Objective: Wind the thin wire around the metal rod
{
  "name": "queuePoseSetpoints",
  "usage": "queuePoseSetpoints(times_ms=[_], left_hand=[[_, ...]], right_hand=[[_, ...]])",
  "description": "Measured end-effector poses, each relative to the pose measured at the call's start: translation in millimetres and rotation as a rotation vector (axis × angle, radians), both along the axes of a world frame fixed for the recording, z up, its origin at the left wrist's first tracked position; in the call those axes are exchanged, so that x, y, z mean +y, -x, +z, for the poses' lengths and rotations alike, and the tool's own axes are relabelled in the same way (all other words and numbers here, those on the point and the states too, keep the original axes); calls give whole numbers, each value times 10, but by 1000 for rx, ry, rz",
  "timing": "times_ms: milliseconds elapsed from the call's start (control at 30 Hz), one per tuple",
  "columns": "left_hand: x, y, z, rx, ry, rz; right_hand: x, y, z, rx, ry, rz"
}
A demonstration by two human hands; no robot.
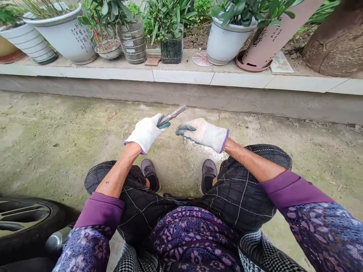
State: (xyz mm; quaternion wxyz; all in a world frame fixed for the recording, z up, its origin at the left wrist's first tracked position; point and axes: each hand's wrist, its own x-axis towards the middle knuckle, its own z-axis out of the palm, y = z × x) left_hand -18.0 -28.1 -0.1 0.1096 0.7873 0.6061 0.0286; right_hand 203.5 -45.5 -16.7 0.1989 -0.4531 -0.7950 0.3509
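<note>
My left hand, in a white glove with green-coated fingertips, is closed around the lower end of a grey metal rod that slants up and to the right. My right hand, gloved the same way, sits just right of the rod with its fingers curled together; I cannot make out anything in them. Both hands hover above the concrete ground in front of my knees.
My two shoes rest on the mossy concrete ground. A raised ledge ahead carries several potted plants, among them a white pot and a dark pot. A car tyre lies at the lower left.
</note>
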Motion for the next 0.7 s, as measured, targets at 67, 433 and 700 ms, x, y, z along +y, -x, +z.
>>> queuePoseSetpoints(times_ms=[67,433,700], left_hand=[[24,-62,-103,85,26,-36],[-64,-295,-310,165,152,-339],[28,-134,-133,-234,8,-159]], right_hand=[[-34,-10,9,-39,-31,-11],[282,-309,-120,-42,-61,-179],[192,-102,-105,95,175,-266]])
